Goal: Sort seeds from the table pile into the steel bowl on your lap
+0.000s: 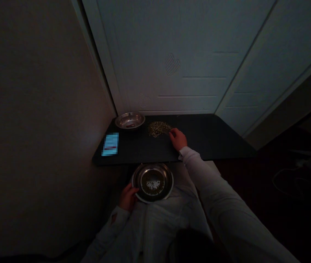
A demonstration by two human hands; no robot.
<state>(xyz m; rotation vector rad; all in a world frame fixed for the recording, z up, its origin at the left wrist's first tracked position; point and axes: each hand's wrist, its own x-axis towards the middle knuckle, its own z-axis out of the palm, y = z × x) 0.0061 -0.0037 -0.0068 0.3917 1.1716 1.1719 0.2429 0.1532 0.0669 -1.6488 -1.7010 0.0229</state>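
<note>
My left hand [128,196] is closed on the rim of a round metal bowl [169,179], thumb over the edge. The bowl is held over my lap, just below the table's front edge, with small dark grains scattered over its shiny bottom. On the dark table lies a loose heap of small pale and brown grains [157,129]. At the heap's right side, my right hand [178,139] has its fingers drawn together. Something thin and faint seems to stick out from them over the grains, too dim to make out.
A second metal bowl [130,121] stands at the back left of the dark table [212,137]. In front of it lies a bright, pixelated blue rectangle [110,144]. White panels [172,44] rise behind the table, and a wall [48,128] borders it on the left.
</note>
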